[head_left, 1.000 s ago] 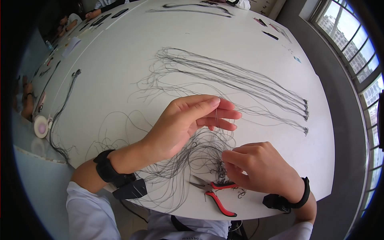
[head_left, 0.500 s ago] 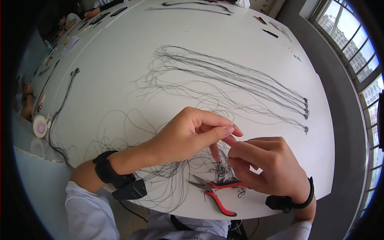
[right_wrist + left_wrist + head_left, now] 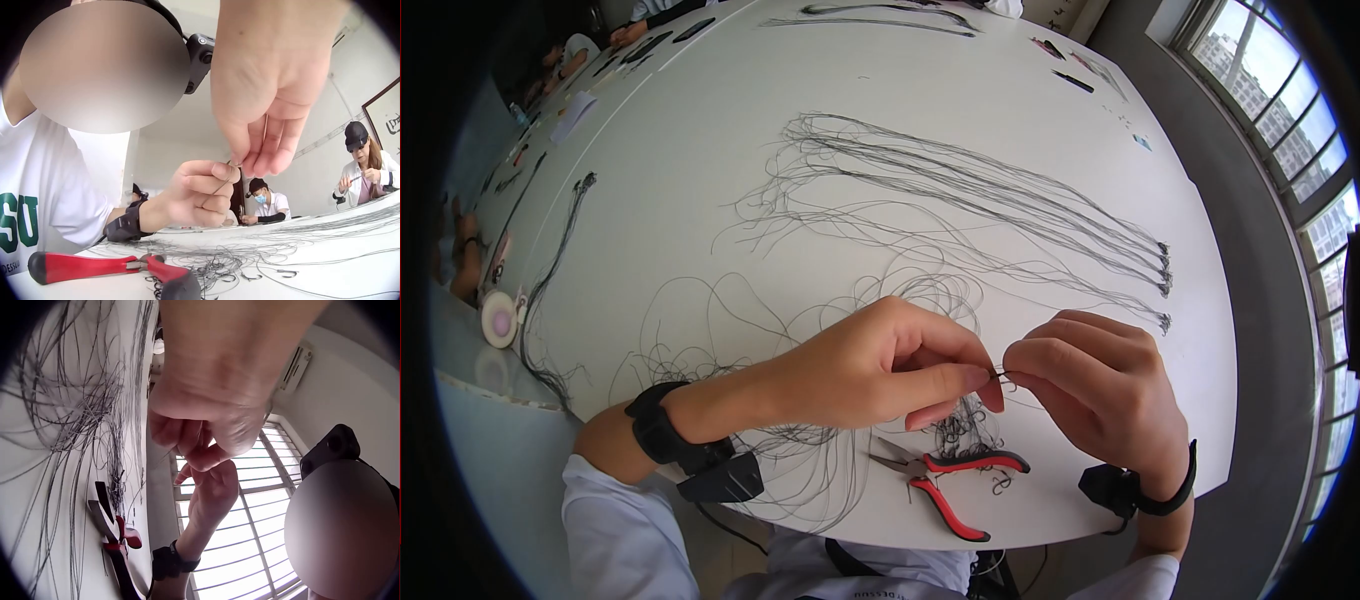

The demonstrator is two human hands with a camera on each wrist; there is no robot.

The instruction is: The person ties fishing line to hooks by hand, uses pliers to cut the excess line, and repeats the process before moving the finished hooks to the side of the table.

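Observation:
In the head view the left hand (image 3: 900, 365) pinches a thin dark wire or line between thumb and fingers. The right hand (image 3: 1100, 385) pinches a small dark piece at its end, fingertips close to the left ones. The right wrist view shows the thin strand (image 3: 220, 186) against the left hand's (image 3: 203, 190) fingers, with the right hand's (image 3: 265, 140) fingertips meeting it. Whether the small piece is a hook cannot be told. Below the hands lies a pile of small dark hooks (image 3: 962, 432) with tangled strands (image 3: 815, 470).
Red-handled pliers (image 3: 945, 463) lie open near the front edge. Bundles of dark strands (image 3: 980, 175) stretch across the table (image 3: 700, 190). A white round item (image 3: 499, 318) and another bundle (image 3: 565, 250) lie at the left. Other people sit around the table.
The left hand has come down and its fingers have closed together. The right hand has moved from the hook pile up and to the right, and a small dark piece now shows between the fingertips.

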